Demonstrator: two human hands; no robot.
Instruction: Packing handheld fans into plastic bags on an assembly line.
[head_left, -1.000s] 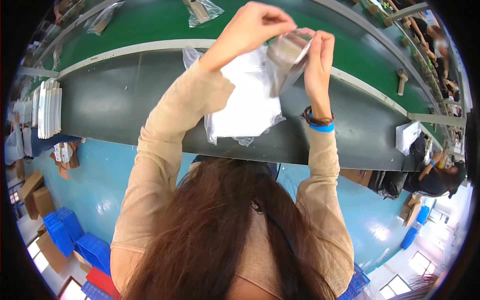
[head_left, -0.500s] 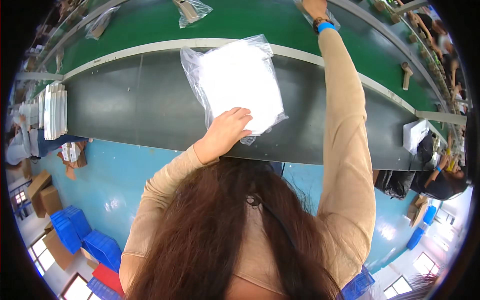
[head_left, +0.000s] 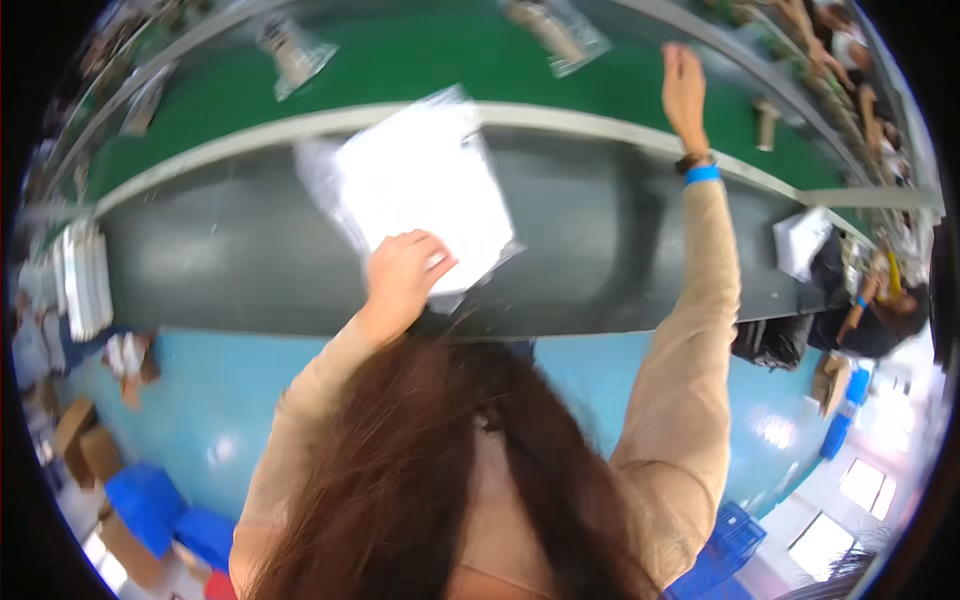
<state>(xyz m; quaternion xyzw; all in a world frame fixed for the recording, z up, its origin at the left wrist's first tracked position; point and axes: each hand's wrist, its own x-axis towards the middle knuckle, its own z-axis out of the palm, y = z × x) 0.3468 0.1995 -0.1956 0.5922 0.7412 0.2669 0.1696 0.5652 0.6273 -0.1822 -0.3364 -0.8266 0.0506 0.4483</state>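
A bright white flat pack in a clear plastic bag (head_left: 425,180) lies tilted across the dark bench top, its far edge over the pale rail. My left hand (head_left: 400,270) is closed on its near part, fingers bent over the white surface; the underside of the grip is hidden. Over the green belt at the right, my right hand (head_left: 685,100) is stretched out and holds nothing, its fingers straight. Nearest to it, on the belt, is a beige object in a clear bag (head_left: 558,35), blurred.
The green conveyor belt (head_left: 400,60) runs behind the pale rail (head_left: 560,118). Another bagged beige object (head_left: 295,55) and a loose beige piece (head_left: 767,125) lie on it. White stacked sheets (head_left: 85,280) stand at the bench's left end; a white package (head_left: 803,243) is at the right.
My right hand has come back from the bagged beige object, which now lies apart from it on the belt. Bagged objects and the white pack appear further left; the view has shifted too.
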